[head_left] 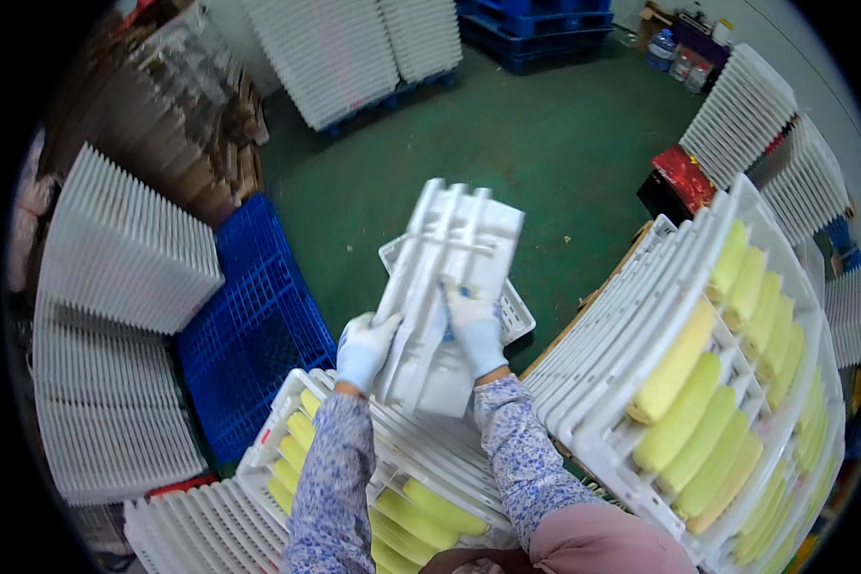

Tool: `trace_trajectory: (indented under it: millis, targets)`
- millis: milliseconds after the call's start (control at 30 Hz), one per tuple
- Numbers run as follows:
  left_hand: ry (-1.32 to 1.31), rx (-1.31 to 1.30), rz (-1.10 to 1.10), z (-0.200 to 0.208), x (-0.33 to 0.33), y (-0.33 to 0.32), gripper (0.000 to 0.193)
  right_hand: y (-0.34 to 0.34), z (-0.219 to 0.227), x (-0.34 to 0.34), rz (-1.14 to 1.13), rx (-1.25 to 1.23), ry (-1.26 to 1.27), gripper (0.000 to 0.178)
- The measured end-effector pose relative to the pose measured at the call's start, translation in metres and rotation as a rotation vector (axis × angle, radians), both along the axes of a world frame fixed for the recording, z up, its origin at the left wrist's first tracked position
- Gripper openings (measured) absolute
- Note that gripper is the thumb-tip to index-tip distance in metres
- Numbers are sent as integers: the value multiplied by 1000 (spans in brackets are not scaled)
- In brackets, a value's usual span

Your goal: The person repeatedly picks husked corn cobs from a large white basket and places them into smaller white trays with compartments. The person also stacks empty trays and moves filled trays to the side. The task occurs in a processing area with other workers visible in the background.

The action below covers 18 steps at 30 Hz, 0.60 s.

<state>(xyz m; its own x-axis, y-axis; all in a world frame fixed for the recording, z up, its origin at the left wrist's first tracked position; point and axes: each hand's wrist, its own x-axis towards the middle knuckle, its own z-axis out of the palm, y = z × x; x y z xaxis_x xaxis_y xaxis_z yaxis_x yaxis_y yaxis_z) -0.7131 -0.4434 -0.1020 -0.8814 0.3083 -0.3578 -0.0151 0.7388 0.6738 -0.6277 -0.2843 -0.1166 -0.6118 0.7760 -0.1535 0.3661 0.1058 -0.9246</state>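
Observation:
A white ridged piece (440,253), box-like with long raised bars, is tilted in front of me and slightly blurred. My left hand (366,346), in a white and pale-blue glove, grips its left edge. Across its face lies my right hand (474,330), gloved alike, with fingers curled at one of the bars. Beneath the piece, a white slotted crate (518,314) shows only at its edges. Close to my forearms stand white trays (287,392) holding long yellow-green pieces (416,512) that look like corn cobs; their details are too soft to make out.
On the right, a leaning stack of white trays (584,430) carries more yellow-green pieces (679,411). A blue pallet (258,335) and stacked white trays (129,249) stand left. Farther back are a tall white stack (325,57), blue pallets (536,24) and a red box (684,177) on the green floor.

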Motion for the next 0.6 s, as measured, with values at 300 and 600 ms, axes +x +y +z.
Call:
trace_trajectory:
  millis: [300,600]
  targets:
    - [319,460,57,236,145,-72,21,-63,229,119,106,-198,483,44]
    - [1377,473,-623,350,348,-52,49,-80,297,386,-117,265,865,24]
